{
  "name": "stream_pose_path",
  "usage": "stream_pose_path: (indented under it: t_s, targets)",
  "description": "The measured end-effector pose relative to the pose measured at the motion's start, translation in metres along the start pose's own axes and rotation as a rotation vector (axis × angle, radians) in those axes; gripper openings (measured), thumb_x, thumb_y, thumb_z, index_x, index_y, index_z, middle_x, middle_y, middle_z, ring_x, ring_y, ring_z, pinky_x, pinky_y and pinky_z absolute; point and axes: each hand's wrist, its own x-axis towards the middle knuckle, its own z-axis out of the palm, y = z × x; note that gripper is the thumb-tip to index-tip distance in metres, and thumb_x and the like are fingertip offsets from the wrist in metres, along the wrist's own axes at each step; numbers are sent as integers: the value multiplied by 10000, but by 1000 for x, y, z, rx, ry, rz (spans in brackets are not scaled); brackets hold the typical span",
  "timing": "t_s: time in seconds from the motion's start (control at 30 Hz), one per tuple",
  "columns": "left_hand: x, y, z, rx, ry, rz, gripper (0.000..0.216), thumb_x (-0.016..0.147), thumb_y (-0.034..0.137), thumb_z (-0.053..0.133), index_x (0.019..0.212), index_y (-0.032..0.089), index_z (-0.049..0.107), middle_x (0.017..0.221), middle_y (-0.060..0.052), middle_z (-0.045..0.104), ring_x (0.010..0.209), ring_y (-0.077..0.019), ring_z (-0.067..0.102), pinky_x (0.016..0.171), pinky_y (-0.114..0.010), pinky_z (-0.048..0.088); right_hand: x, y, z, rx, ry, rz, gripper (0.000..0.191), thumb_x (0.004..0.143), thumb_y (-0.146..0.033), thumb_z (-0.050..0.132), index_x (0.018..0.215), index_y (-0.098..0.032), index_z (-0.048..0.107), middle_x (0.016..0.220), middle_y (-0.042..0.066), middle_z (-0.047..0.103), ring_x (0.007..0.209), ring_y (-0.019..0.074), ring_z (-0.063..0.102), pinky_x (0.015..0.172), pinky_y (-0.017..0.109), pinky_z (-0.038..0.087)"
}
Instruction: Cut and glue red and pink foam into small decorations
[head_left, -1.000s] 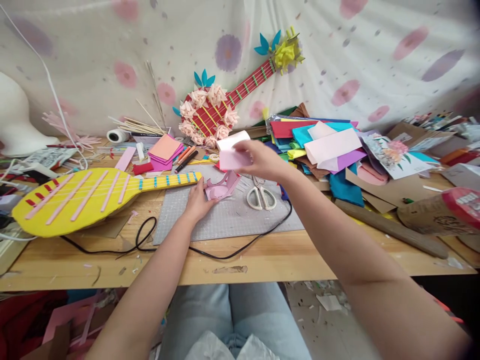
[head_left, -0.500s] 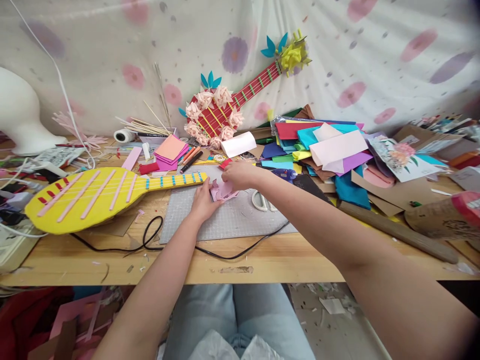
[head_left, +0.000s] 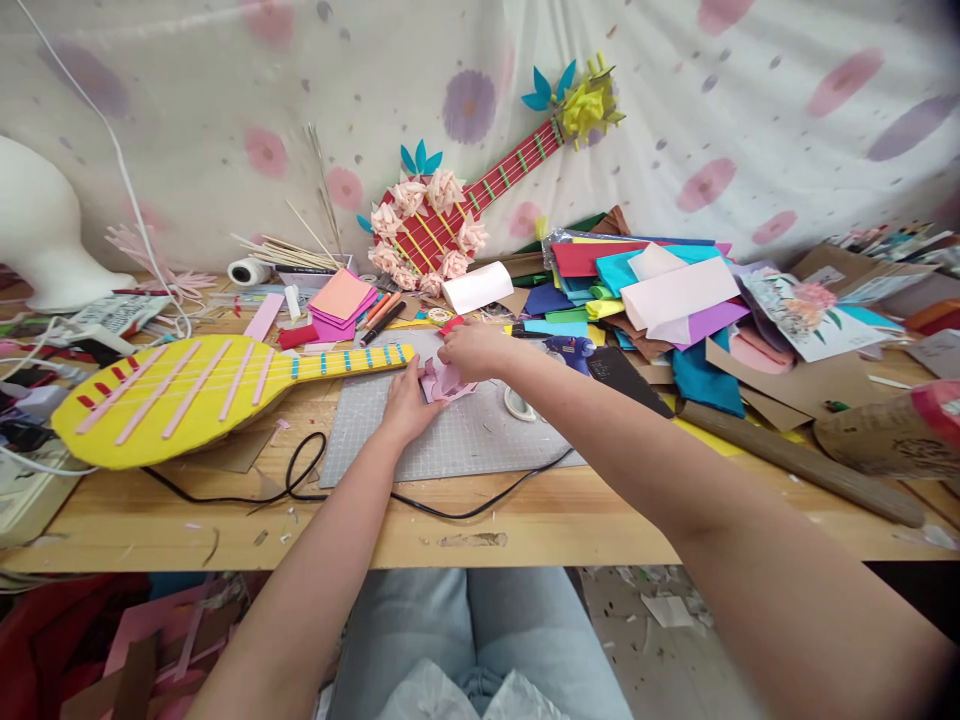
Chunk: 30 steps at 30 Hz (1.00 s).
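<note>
My left hand (head_left: 407, 405) lies beside the tip of the yellow paper lute's neck (head_left: 352, 362), its fingers closed on a crumpled pink paper piece (head_left: 444, 382) over the grey cutting mat (head_left: 420, 455). Reaching across from the right, my right hand (head_left: 474, 352) is just above that paper. Its fingers are curled together, and what they pinch is hidden behind the hand. Partly under my right forearm are white-handled scissors (head_left: 517, 403). A blue glue gun (head_left: 571, 350) rests just beyond the arm.
A red paper instrument with pink paper roses (head_left: 517, 175) leans on the curtain. Coloured sheets (head_left: 679, 295) are heaped at the right, near a long brown stick (head_left: 802, 465). A black cable (head_left: 465, 515) crosses the table's front. Sticky notes (head_left: 341, 300) lie behind the lute.
My right hand has shifted slightly left, and its forearm covers more of the scissors while more of the glue gun shows. My left hand and the pink paper stay nearly in place.
</note>
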Motion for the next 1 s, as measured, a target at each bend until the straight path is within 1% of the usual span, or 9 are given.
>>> stream_pose_path:
  t_s: [0.3, 0.47, 0.53, 0.63, 0.77, 0.83, 0.87, 0.93, 1.0]
  targets:
    - [0, -1, 0, 30, -12, 2, 930, 590, 246, 729, 1372, 162, 234, 1224, -120, 547, 1194, -281, 420, 996, -427, 310, 4, 0, -1, 4, -46, -21, 269, 718, -172, 526, 948, -148, 665, 942, 118, 662, 908, 245, 578, 786, 368, 363]
    - [0, 0, 0, 18, -9, -7, 934, 577, 222, 735, 1367, 162, 239, 1202, -124, 560, 1175, -276, 439, 981, -429, 328, 3, -3, -1, 5, -40, 20, 301, 702, -213, 566, 982, -151, 658, 974, 130, 650, 921, 254, 576, 783, 365, 368]
    - [1, 0, 0, 15, -7, -6, 937, 575, 224, 735, 1367, 167, 239, 1207, -118, 558, 1175, -283, 437, 981, -432, 326, 2, -4, 0, 6, -39, 15, 300, 707, -220, 566, 985, -152, 657, 969, 128, 649, 922, 251, 573, 779, 359, 368]
    - [1, -1, 1, 14, -2, -7, 929, 580, 239, 733, 1364, 167, 240, 1211, -116, 554, 1177, -283, 433, 985, -425, 322, 2, -4, 1, 0, 2, -12, 278, 743, -199, 521, 982, -143, 653, 982, 129, 642, 959, 251, 553, 792, 360, 355]
    - [0, -1, 1, 12, 15, -29, 913, 583, 256, 732, 1352, 159, 251, 1203, -119, 551, 1170, -282, 429, 985, -421, 322, -5, 4, -5, 39, 134, -15, 259, 763, -181, 494, 971, -134, 641, 1015, 133, 616, 999, 251, 518, 816, 355, 332]
    - [-1, 0, 1, -2, 34, -33, 904, 576, 256, 732, 1343, 168, 262, 1182, -110, 555, 1168, -284, 427, 984, -424, 325, -14, 13, -9, 92, 223, 47, 263, 762, -224, 515, 987, -141, 623, 1029, 130, 602, 991, 253, 510, 816, 351, 334]
    - [-1, 1, 1, -10, 49, -33, 902, 569, 256, 734, 1338, 175, 270, 1167, -105, 557, 1166, -286, 427, 982, -427, 328, -20, 18, -10, 129, 278, 116, 287, 762, -262, 530, 1014, -147, 605, 1040, 129, 593, 990, 256, 505, 814, 350, 339]
    - [-2, 2, 0, -24, 92, -38, 900, 549, 266, 741, 1323, 187, 290, 1147, -103, 550, 1162, -292, 428, 974, -434, 336, -33, 28, -5, 212, 401, 325, 400, 761, -350, 548, 1111, -156, 542, 1071, 133, 572, 1001, 270, 494, 812, 352, 354]
    - [-3, 4, -1, -41, 146, -51, 899, 532, 275, 749, 1309, 190, 304, 1156, -110, 531, 1152, -290, 438, 968, -433, 346, -45, 34, 10, 298, 488, 572, 489, 771, -402, 537, 1185, -151, 471, 1101, 150, 547, 1005, 281, 496, 796, 354, 375]
